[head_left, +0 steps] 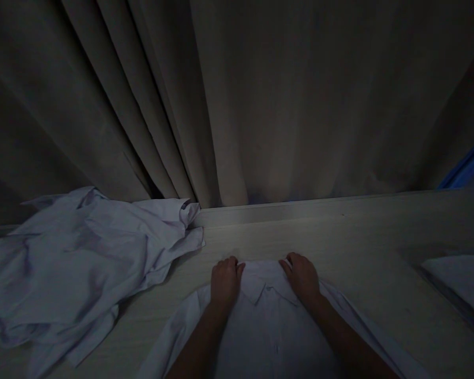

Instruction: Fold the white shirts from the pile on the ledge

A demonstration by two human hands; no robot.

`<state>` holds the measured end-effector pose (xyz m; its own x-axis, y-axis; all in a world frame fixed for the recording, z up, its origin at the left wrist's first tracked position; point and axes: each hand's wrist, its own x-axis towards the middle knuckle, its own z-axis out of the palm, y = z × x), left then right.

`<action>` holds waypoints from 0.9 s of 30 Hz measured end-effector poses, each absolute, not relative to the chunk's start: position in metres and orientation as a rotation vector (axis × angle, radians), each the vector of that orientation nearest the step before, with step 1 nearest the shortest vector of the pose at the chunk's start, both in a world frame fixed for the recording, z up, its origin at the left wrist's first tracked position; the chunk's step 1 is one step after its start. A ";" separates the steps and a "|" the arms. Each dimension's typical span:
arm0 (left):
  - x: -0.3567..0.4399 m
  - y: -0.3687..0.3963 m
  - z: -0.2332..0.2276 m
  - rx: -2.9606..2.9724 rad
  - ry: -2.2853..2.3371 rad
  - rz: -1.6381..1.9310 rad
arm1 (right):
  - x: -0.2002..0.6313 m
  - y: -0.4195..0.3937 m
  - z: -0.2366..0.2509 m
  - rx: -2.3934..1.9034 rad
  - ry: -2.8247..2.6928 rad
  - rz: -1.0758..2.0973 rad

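Two hands hold one pale shirt [276,326] by its collar, one at each end.
The left hand [225,279] and right hand [302,276] each have a nearly closed grip, fingers curled and thumb against the collar edge; the shirt lies flat on the pale bench [359,237], its collar between them and its body running back beneath the forearms. One crumpled heap of white cloth [82,263] lies left, one white item [462,279] at the right edge.
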<state>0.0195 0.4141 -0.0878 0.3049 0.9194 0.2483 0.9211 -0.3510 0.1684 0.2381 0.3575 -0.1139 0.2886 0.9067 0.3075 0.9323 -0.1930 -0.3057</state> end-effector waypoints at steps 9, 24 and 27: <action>0.029 0.389 -0.089 -2.720 -1.450 -0.538 | 0.238 0.349 -0.114 -1.938 -1.791 -0.250; 0.023 0.384 -0.103 -2.708 -1.555 -0.262 | 0.242 0.329 -0.116 -2.118 -2.039 -0.002; 0.023 0.383 -0.102 -2.706 -1.573 -0.267 | 0.239 0.327 -0.114 -2.171 -2.025 0.015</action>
<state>0.0230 0.3825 -0.1018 0.4840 0.8627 0.1468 0.8628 -0.4984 0.0847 0.2387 0.3272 -0.1135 0.0767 0.9910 0.1095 0.9892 -0.0619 -0.1326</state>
